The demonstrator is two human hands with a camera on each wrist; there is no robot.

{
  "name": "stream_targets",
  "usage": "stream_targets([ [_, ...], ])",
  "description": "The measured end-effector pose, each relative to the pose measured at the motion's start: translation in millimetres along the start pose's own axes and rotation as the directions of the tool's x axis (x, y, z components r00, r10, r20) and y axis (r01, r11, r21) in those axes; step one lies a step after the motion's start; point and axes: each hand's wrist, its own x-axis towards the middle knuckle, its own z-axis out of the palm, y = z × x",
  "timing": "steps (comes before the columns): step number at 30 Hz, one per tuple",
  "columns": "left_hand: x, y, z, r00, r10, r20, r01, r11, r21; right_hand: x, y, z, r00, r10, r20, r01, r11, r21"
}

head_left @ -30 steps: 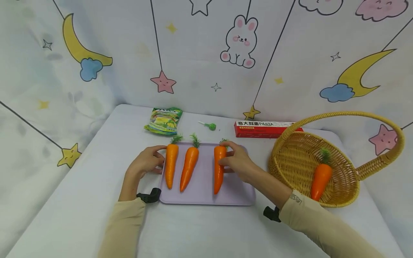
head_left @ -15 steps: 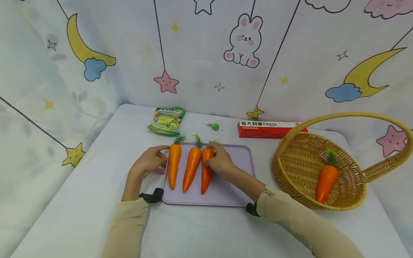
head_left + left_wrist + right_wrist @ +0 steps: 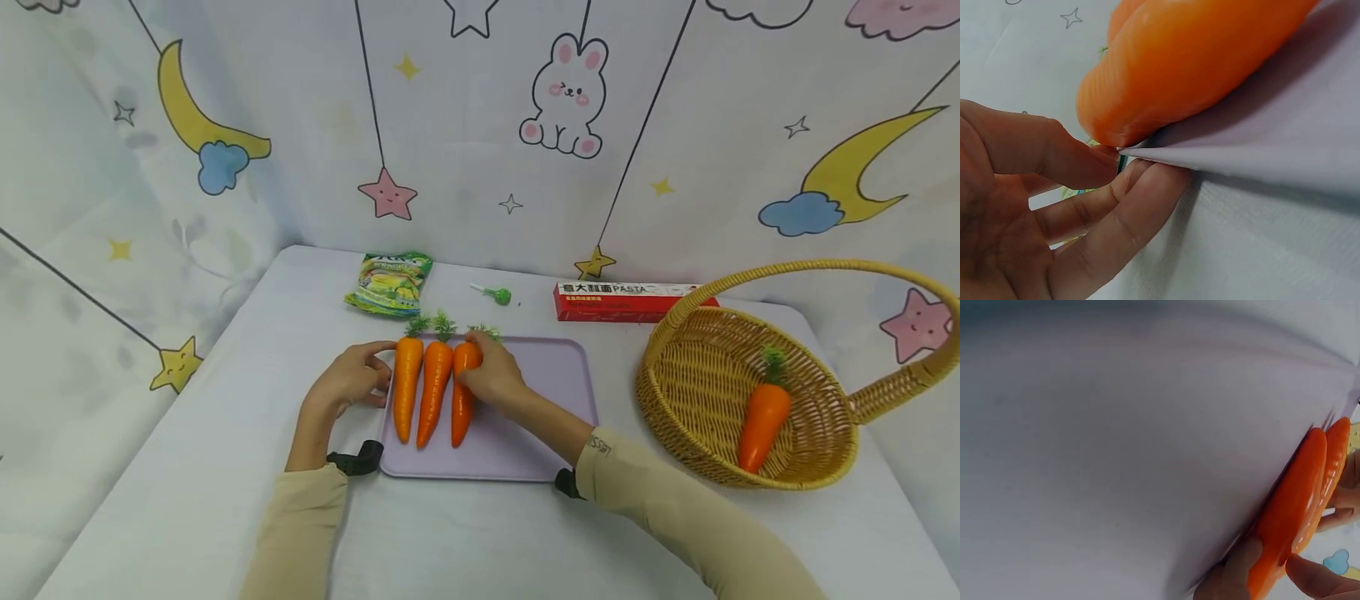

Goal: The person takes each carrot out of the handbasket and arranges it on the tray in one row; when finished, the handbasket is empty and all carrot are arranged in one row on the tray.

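Observation:
Three orange toy carrots with green tops lie side by side on a lilac tray (image 3: 540, 417), tips toward the person. My right hand (image 3: 493, 375) grips the rightmost carrot (image 3: 461, 408) near its top; in the right wrist view, thumb and finger sit on both sides of that carrot (image 3: 1294, 500). The middle carrot (image 3: 434, 392) and the left carrot (image 3: 406, 392) are close beside it. At the tray's left edge, my left hand (image 3: 351, 379) pinches the rim. The left wrist view shows fingers above and below the tray edge (image 3: 1229, 159), just under a carrot (image 3: 1191, 69).
A wicker basket (image 3: 690, 383) with a tall handle stands at the right, one more carrot (image 3: 765, 425) inside. Along the back lie a green snack packet (image 3: 390, 285), a green lollipop (image 3: 498, 294) and a red pasta box (image 3: 615, 308). A patterned cloth (image 3: 450, 125) hangs behind.
The right hand has slid the rightmost carrot left across the tray, up to the middle one. The middle carrot has shifted left toward the left carrot. The left hand stays at the rim.

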Motion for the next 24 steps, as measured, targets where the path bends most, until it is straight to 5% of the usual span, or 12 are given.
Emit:
stream_targets([
  [9, -1.7, 0.5, 0.0, 1.000, 0.001, 0.002, -0.001, 1.000, 0.004, -4.5, -0.3, -6.9, 0.999, -0.022, 0.039, 0.024, 0.998, -0.052],
  [14, -0.2, 3.8, 7.7, 1.000, 0.005, 0.030, -0.005, 1.000, -0.003, -16.6, 2.8, -29.8, 0.998, -0.005, 0.057, 0.008, 0.999, -0.050],
  [18, -2.6, 2.5, 6.8, 0.999, 0.009, 0.037, -0.009, 1.000, -0.006, -37.3, 3.2, -59.4, 0.992, 0.009, 0.122, -0.006, 1.000, -0.027],
  [24, -8.6, 2.2, -1.5, 0.998, 0.022, 0.053, -0.023, 1.000, 0.009, -77.6, 9.6, -130.7, 0.979, -0.004, 0.203, -0.007, 0.999, 0.052],
])
